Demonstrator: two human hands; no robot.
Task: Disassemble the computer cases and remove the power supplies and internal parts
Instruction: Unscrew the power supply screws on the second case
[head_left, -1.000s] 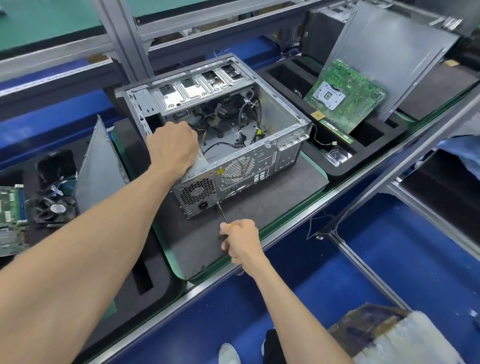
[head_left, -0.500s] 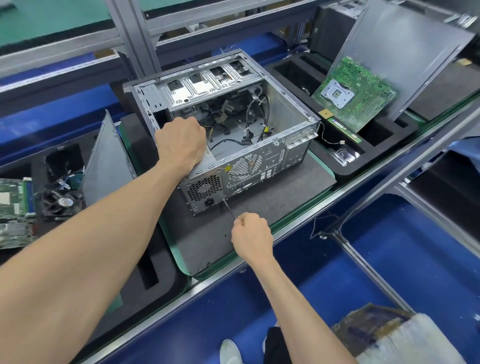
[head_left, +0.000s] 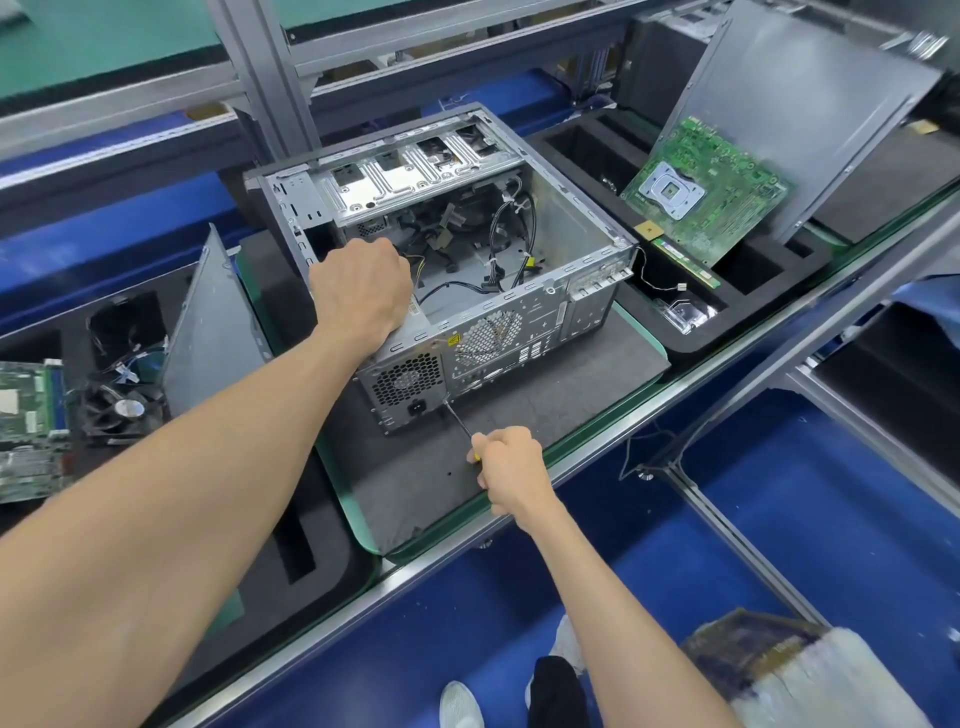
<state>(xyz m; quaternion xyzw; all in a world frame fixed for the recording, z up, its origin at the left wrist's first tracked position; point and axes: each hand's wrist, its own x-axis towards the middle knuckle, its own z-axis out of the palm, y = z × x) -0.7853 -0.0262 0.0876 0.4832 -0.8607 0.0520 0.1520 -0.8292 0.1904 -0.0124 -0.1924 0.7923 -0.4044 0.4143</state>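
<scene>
An open grey computer case (head_left: 571, 223) lies on its side on a dark foam mat (head_left: 545, 395), loose black cables inside. Its power supply (head_left: 410, 382) sits in the near left corner, fan grille and socket facing me. My left hand (head_left: 361, 296) rests curled on top of the power supply at the case's edge; its fingers are hidden inside. My right hand (head_left: 511, 467) grips a yellow-handled screwdriver (head_left: 457, 418), whose tip touches the rear panel just right of the power supply's socket.
A black foam tray (head_left: 737, 332) to the right holds a green motherboard (head_left: 706, 189) leaning on a grey side panel (head_left: 800, 104). To the left stand another panel (head_left: 213, 327), a cooler fan (head_left: 122, 410) and a board (head_left: 26, 426). An aluminium rail (head_left: 571, 467) runs along the near edge.
The view has shifted slightly. My right hand has turned on the screwdriver, with the tip staying at the same spot on the rear panel. My left hand stays on the power supply.
</scene>
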